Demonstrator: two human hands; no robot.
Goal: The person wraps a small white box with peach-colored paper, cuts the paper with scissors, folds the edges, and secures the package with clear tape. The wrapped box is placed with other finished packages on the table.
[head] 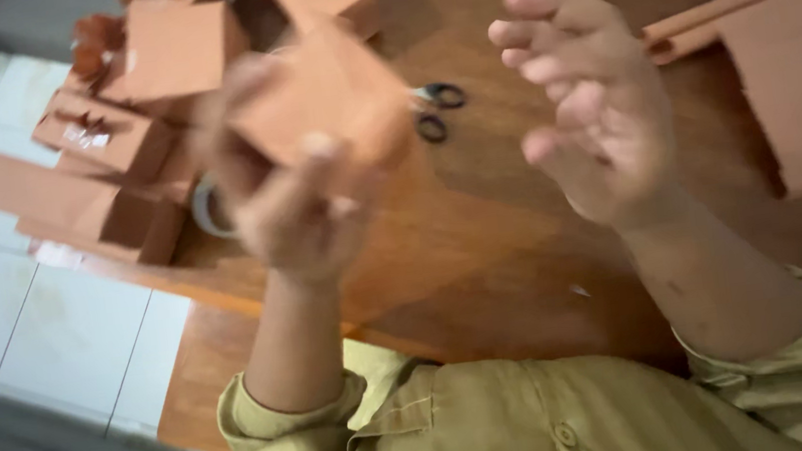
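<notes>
My left hand (288, 208) is raised above the wooden table (483, 236) and grips a small orange-brown cardboard box (326, 98), thumb on its near face; the hand and box are blurred. My right hand (594, 108) hovers beside it to the right, fingers spread and curled, holding nothing and not touching the box. Black-handled scissors (436, 111) lie on the table between the two hands, partly hidden behind the box.
Several orange-brown boxes (109, 138) are stacked at the table's left end, some with bows. A roll of tape (208, 209) lies by them. Flat orange paper sheets and a rolled one (796, 70) lie at the right. White tiled floor lies to the left.
</notes>
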